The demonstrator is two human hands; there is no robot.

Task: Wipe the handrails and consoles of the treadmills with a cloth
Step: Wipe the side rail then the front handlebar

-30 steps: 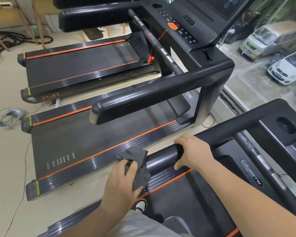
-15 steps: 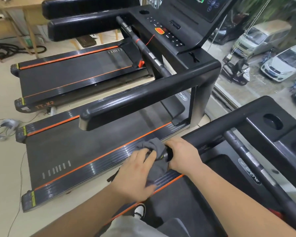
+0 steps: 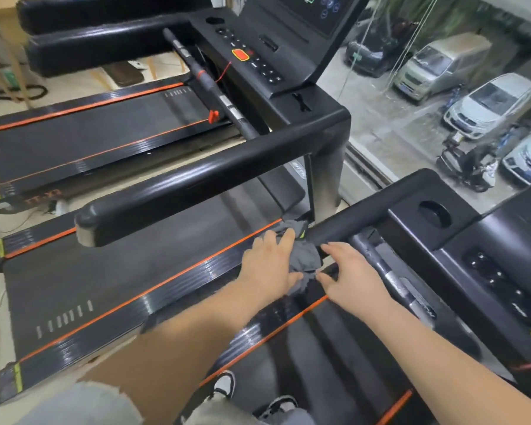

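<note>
Treadmills in a row, black decks edged in orange, seen from above. Far left: farthest treadmill deck. Left of centre: middle treadmill deck under a thick black handrail, rounded free end toward the viewer, joined at its far end to a console with an orange-rimmed button and dark keys. Centre: left hand, fingers extended and pressed onto a grey cloth; cloth bunched over the near end of the nearest treadmill's left handrail. Just right of the cloth: right hand, open, fingers spread, fingertips at the cloth's edge; actual contact cannot be told. Right: nearest console with round cup recess and dark keys. Far right, beyond the window: parked cars.
</note>
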